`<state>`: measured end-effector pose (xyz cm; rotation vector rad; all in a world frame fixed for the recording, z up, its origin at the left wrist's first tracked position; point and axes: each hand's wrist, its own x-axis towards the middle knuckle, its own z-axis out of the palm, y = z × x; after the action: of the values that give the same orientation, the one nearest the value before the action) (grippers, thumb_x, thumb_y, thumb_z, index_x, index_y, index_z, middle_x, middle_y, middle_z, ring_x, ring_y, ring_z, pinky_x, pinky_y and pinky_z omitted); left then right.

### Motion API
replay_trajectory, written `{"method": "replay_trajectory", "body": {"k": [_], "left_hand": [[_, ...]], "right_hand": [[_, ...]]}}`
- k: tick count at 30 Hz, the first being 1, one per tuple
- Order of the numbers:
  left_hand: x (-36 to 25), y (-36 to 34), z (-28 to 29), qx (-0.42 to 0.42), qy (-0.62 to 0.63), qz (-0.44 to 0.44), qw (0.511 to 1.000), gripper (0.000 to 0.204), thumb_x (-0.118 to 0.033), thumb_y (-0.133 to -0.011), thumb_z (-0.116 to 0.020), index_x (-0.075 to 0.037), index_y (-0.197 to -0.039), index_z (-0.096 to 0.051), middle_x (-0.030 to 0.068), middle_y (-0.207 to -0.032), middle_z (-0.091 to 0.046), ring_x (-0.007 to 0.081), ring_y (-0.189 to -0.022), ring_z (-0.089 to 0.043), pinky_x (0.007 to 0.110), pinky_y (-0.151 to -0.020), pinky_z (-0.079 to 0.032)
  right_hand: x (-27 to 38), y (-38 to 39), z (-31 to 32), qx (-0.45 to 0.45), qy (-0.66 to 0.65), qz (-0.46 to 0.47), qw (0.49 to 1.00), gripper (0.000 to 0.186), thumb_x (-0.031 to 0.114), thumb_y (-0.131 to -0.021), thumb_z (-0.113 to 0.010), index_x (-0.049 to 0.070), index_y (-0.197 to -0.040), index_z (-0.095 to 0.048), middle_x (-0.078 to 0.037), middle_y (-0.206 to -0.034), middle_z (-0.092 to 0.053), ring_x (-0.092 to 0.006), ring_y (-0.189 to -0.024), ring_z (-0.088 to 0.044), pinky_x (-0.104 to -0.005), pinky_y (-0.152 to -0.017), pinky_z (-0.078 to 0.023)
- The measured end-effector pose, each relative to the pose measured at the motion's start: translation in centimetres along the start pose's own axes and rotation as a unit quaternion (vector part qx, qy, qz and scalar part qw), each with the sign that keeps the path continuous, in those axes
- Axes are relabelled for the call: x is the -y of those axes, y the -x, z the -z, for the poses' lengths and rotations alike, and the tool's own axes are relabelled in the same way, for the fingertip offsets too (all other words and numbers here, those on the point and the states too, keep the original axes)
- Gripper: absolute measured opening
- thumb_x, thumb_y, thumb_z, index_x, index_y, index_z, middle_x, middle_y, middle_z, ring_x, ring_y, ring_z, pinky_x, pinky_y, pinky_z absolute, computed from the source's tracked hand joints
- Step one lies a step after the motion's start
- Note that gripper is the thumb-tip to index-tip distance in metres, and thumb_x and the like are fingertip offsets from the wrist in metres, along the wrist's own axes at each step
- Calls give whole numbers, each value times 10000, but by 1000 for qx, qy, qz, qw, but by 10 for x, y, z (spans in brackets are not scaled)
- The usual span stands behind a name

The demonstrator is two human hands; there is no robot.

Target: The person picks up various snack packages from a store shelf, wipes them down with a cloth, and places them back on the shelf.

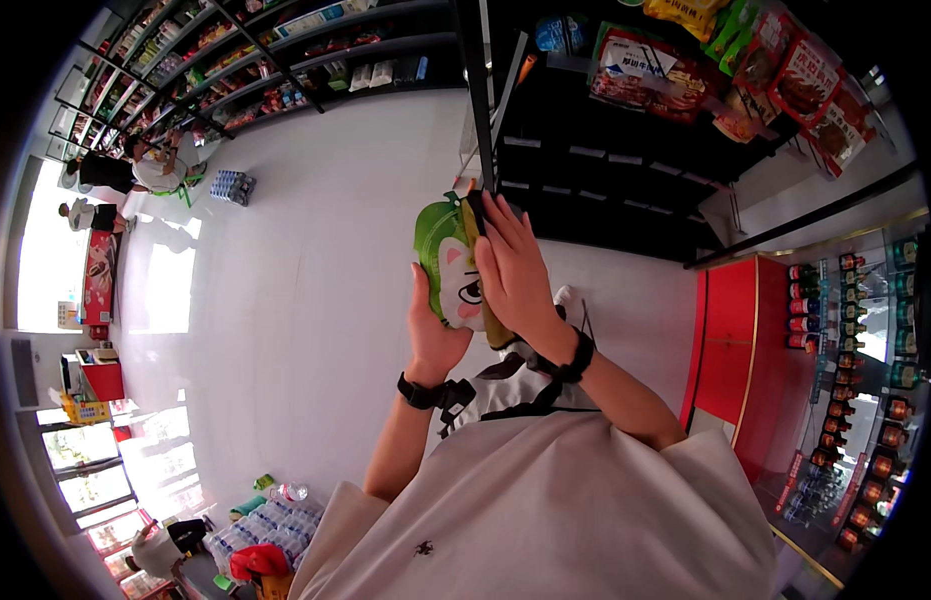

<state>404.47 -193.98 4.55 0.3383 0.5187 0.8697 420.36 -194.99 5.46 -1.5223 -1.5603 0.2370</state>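
Ahead of my chest my left hand [435, 330] grips the near left edge of a green and white thing with a cartoon animal face [455, 265]. My thumb points up along that edge, and the other fingers are hidden behind. My right hand [518, 268] lies flat along the thing's right side, fingers stretched out and back of the hand showing. Under and beside the right palm runs an olive-yellow strip with a dark upper end [497, 330]; whether it belongs to the green thing I cannot tell. Both wrists wear black bands.
A black shelf unit [595, 190] with hanging snack packets [650, 75] stands ahead right. On the right are a red cabinet [730, 330] and bottle shelves [840, 370]. Wrapped bottle packs [270, 530] sit at lower left, another pack [232, 187] farther off. People [163, 165] are at far left.
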Motion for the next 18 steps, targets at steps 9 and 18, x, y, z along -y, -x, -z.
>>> {"method": "replay_trajectory", "body": {"k": [9,18], "left_hand": [[-13,4,-15,-49,7,-11,999,600,-551,-1112,-391,-84,-1455,-547,124,-1462,-587,313,-1341,-561,465,-1163,-434],[-6,0,-2,2,-175,-58,983,454,-326,-1156,-417,-21,-1493,-414,114,-1400,-597,218,-1262,-587,402,-1097,-509]], "right_hand": [[21,46,13,139,57,202,968,496,231,-1010,-578,129,-1495,-576,-105,-1639,-437,-305,-1528,-375,-535,-1252,-260],[-35,39,23,-41,-142,-126,981,408,264,-1120,-479,31,-1442,-572,-106,-1348,-614,-215,-1216,-577,-353,-1062,-438]]}}
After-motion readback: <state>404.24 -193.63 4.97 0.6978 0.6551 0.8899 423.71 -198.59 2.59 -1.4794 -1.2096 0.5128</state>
